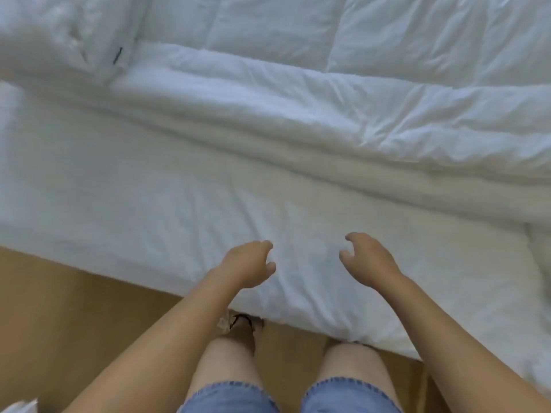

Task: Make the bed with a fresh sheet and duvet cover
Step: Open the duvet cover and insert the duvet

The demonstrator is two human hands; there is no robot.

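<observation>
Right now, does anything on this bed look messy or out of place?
Yes. The duvet is bunched in a thick fold rather than spread flat, leaving the sheet uncovered on the near side. The sheet is also creased near its front edge.

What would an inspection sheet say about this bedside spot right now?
Surface: white sheet, spread out, lightly wrinkled, draping over the near edge.
Job's things: white duvet, bunched in a long fold across the far side; pillow at the far left, with a small dark tag.
Clutter: white item at the lower left corner, too cut off to identify.
Grippers: left hand and right hand over the sheet, fingers loosely curled, holding nothing.
Cables: nothing seen.
Surroundings: tan floor; the person wears denim shorts.
</observation>
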